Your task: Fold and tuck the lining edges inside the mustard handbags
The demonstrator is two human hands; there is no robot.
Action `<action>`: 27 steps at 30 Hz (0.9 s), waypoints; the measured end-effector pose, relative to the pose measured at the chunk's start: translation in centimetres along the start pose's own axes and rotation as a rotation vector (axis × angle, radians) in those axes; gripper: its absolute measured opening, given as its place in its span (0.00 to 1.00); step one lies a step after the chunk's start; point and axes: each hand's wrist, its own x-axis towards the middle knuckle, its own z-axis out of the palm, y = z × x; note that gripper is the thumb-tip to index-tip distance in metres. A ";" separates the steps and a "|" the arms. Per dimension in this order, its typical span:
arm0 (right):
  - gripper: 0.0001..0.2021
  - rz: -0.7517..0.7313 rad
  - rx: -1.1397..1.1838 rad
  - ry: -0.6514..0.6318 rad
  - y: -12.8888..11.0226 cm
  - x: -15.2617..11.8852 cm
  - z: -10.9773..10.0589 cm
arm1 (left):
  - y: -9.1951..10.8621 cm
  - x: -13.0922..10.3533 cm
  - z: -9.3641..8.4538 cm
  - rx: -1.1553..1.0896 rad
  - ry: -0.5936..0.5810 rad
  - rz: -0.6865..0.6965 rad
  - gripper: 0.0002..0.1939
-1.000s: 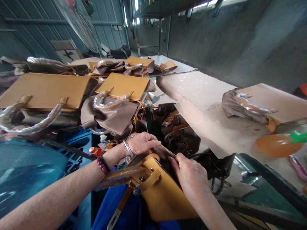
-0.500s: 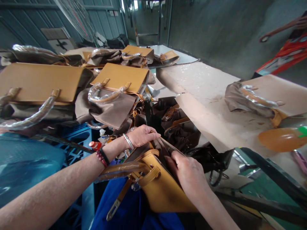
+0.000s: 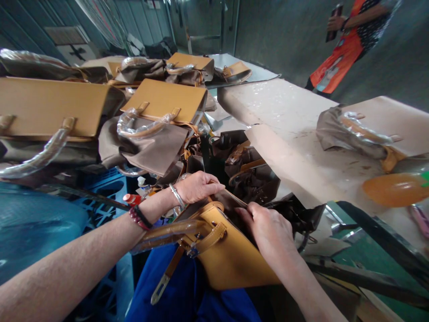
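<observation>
A mustard-yellow handbag (image 3: 234, 252) rests tilted on my lap, over blue clothing (image 3: 161, 286). Its mouth gapes, showing a dark brown lining. My left hand (image 3: 198, 187) pinches the far rim at its left end, thumb and fingers closed on the edge. Farther right along that rim, my right hand (image 3: 268, 223) grips the edge, with some fingers hidden inside the bag. A plastic-wrapped handle (image 3: 167, 233) sticks out to the left, beneath my left forearm. Below it dangles a strap with a metal tip (image 3: 161, 288).
Several tan-and-brown handbags (image 3: 164, 100) lie at the left and back. More dark bags fill the gap ahead. On the right, a paper-covered table (image 3: 288, 134) bears a handbag (image 3: 385, 125) and an orange bottle (image 3: 392, 190). A blue crate (image 3: 110, 192) stands left. Another person (image 3: 348, 49) is beyond the table.
My right hand has shifted slightly up along the bag's rim, its fingers closer to the edge. The person at the back has come further into view, holding a dark cylinder. The camera view has shifted slightly.
</observation>
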 end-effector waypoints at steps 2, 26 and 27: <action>0.15 0.003 -0.008 0.003 -0.1 0.0 0.0 | 0.2 -0.1 0.0 0.007 -0.001 0.011 0.19; 0.13 0.014 0.036 0.083 0.1 -1.0 0.0 | 0.8 -0.9 -0.1 -0.003 -0.058 -0.020 0.22; 0.13 0.011 0.041 0.088 0.1 -1.0 0.0 | 0.9 -0.9 -0.1 -0.003 -0.066 -0.019 0.22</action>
